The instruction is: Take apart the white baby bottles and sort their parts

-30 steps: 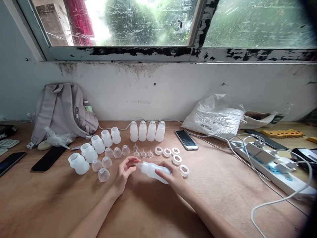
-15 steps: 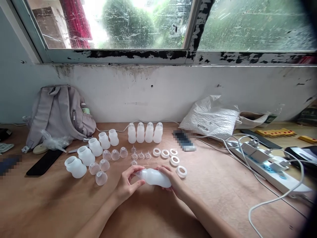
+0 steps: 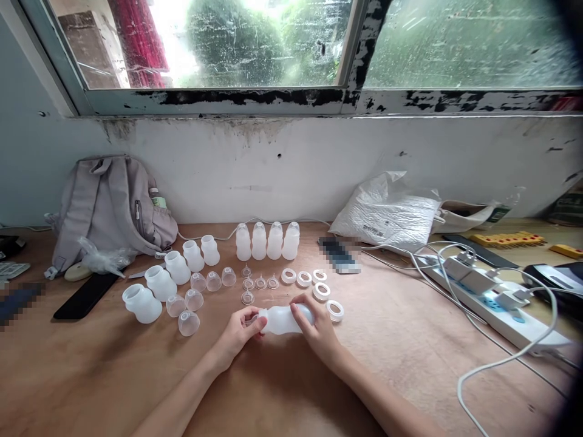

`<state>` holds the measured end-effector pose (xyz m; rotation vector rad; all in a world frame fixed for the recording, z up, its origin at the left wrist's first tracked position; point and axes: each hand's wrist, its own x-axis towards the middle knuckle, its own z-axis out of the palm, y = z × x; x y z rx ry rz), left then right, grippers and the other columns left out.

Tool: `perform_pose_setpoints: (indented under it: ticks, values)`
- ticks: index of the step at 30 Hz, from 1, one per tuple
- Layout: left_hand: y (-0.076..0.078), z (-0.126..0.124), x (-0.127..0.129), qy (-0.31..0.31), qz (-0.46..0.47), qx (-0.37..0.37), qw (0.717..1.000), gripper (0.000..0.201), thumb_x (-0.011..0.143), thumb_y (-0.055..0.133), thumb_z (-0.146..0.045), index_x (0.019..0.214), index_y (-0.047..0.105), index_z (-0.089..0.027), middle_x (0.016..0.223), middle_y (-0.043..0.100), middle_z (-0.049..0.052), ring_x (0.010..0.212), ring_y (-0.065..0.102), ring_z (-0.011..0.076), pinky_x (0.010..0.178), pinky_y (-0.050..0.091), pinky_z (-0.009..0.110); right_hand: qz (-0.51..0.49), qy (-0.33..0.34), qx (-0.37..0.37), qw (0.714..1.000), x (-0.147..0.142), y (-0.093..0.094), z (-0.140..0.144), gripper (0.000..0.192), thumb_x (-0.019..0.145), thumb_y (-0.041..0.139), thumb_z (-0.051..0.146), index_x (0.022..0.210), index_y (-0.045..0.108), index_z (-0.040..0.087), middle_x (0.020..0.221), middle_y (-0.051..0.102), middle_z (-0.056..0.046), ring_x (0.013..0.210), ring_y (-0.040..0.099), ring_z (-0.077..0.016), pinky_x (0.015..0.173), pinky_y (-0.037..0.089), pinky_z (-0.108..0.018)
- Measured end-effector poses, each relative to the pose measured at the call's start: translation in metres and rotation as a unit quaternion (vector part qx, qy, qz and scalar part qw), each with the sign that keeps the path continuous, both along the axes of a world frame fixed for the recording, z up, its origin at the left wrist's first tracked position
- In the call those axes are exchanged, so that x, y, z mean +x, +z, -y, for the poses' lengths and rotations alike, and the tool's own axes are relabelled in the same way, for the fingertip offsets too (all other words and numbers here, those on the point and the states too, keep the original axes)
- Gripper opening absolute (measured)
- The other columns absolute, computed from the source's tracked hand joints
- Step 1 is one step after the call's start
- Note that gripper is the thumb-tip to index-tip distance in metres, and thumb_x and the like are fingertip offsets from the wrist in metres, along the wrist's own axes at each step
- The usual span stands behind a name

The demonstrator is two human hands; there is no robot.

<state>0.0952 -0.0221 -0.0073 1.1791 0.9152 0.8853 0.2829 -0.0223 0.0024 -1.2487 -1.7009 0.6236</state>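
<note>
A translucent white bottle (image 3: 282,320) lies sideways between both hands, low over the wooden table (image 3: 410,352). My right hand (image 3: 316,328) grips its body. My left hand (image 3: 239,335) pinches its neck end, where a small cap or nipple part is mostly hidden by the fingers. Just beyond lie small clear nipples (image 3: 248,297), white rings (image 3: 321,292), clear domed caps (image 3: 188,323) and empty wide-mouthed bottles (image 3: 141,303). A row of assembled bottles (image 3: 266,240) stands upright at the back.
A grey backpack (image 3: 112,206) leans on the wall at left, with a black phone (image 3: 84,295) in front. A white plastic bag (image 3: 387,212), a phone (image 3: 338,254), a power strip (image 3: 492,297) and trailing white cables (image 3: 496,364) fill the right side.
The bottle has turned from slanted to nearly level, and both hands have closed in on it. My left hand's fingers now pinch the neck end instead of hovering beside it.
</note>
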Motion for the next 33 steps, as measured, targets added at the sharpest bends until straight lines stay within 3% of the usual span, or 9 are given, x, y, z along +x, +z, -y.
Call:
perform_pose_setpoints:
  ticks: [8, 12, 14, 17, 21, 23, 25, 30, 33]
  values:
    - [-0.019, -0.002, 0.001, 0.040, -0.037, 0.087, 0.995, 0.037, 0.067, 0.061, -0.045, 0.087, 0.057, -0.014, 0.078, 0.057, 0.003, 0.064, 0.049, 0.0114, 0.053, 0.038, 0.019, -0.049, -0.034, -0.091, 0.994, -0.006, -0.006, -0.010, 0.029, 0.080, 0.042, 0.041, 0.063, 0.048, 0.019, 0.058, 0.049, 0.001, 0.054, 0.046, -0.0133, 0.049, 0.035, -0.024]
    - [-0.005, 0.004, -0.001, 0.044, -0.164, 0.155, 0.973, 0.037, 0.072, 0.054, -0.047, 0.092, 0.058, -0.017, 0.073, 0.058, 0.002, 0.061, 0.051, 0.0134, 0.055, 0.040, 0.022, -0.076, -0.021, -0.165, 0.983, -0.003, -0.013, -0.017, 0.032, 0.077, 0.044, 0.045, 0.061, 0.049, 0.018, 0.054, 0.046, 0.002, 0.051, 0.046, -0.0128, 0.042, 0.033, -0.021]
    - [0.007, 0.011, -0.010, 0.087, -0.260, 0.245, 0.930, 0.038, 0.072, 0.055, -0.046, 0.102, 0.057, -0.023, 0.080, 0.060, 0.003, 0.072, 0.055, 0.0179, 0.066, 0.041, 0.026, -0.089, -0.007, -0.188, 0.978, -0.001, -0.015, -0.018, 0.033, 0.076, 0.044, 0.048, 0.064, 0.051, 0.018, 0.055, 0.047, 0.002, 0.052, 0.048, -0.0136, 0.037, 0.031, -0.020]
    - [0.018, 0.019, -0.039, 0.210, -0.416, 0.344, 0.815, 0.040, 0.072, 0.055, -0.044, 0.107, 0.054, -0.025, 0.095, 0.059, 0.007, 0.090, 0.053, 0.0249, 0.080, 0.038, 0.033, -0.110, -0.005, -0.186, 0.976, 0.003, -0.016, -0.018, 0.034, 0.075, 0.044, 0.051, 0.068, 0.052, 0.019, 0.060, 0.049, 0.001, 0.056, 0.050, -0.0149, 0.033, 0.031, -0.018]
    - [0.011, 0.023, -0.090, 0.325, -0.603, 0.300, 0.664, 0.043, 0.072, 0.051, -0.048, 0.102, 0.053, -0.017, 0.096, 0.057, 0.012, 0.090, 0.052, 0.0306, 0.077, 0.040, 0.039, -0.144, -0.018, -0.187, 0.972, 0.005, -0.017, -0.018, 0.035, 0.074, 0.046, 0.052, 0.070, 0.053, 0.018, 0.058, 0.049, 0.001, 0.053, 0.050, -0.0142, 0.033, 0.033, -0.019]
    - [0.006, 0.026, -0.105, 0.302, -0.617, 0.274, 0.673, 0.038, 0.073, 0.050, -0.048, 0.095, 0.055, -0.017, 0.086, 0.059, 0.010, 0.079, 0.056, 0.0274, 0.068, 0.043, 0.037, -0.163, -0.021, -0.194, 0.967, 0.005, -0.017, -0.019, 0.036, 0.073, 0.046, 0.053, 0.071, 0.053, 0.018, 0.056, 0.049, 0.001, 0.051, 0.049, -0.0140, 0.033, 0.033, -0.019]
    - [0.004, 0.029, -0.105, 0.279, -0.570, 0.290, 0.716, 0.031, 0.074, 0.051, -0.044, 0.093, 0.054, -0.019, 0.077, 0.059, 0.005, 0.069, 0.057, 0.0213, 0.063, 0.045, 0.032, -0.189, -0.024, -0.190, 0.963, 0.006, -0.016, -0.018, 0.035, 0.072, 0.047, 0.053, 0.071, 0.054, 0.018, 0.057, 0.050, 0.001, 0.051, 0.049, -0.0137, 0.033, 0.033, -0.019]
    - [0.016, 0.020, -0.067, 0.244, -0.301, 0.365, 0.847, 0.030, 0.074, 0.055, -0.031, 0.101, 0.048, -0.021, 0.091, 0.059, 0.002, 0.077, 0.060, 0.0146, 0.069, 0.051, 0.026, -0.262, -0.048, -0.164, 0.950, 0.014, -0.008, -0.018, 0.032, 0.072, 0.048, 0.051, 0.074, 0.055, 0.020, 0.063, 0.051, 0.001, 0.056, 0.049, -0.0141, 0.036, 0.036, -0.019]
    - [0.018, -0.001, -0.042, 0.180, -0.209, 0.360, 0.891, 0.027, 0.074, 0.056, -0.026, 0.099, 0.048, -0.021, 0.092, 0.060, 0.003, 0.082, 0.060, 0.0150, 0.074, 0.052, 0.029, -0.255, -0.080, -0.128, 0.955, 0.023, -0.005, -0.020, 0.034, 0.073, 0.047, 0.052, 0.075, 0.056, 0.019, 0.061, 0.050, 0.000, 0.053, 0.048, -0.0139, 0.035, 0.035, -0.019]
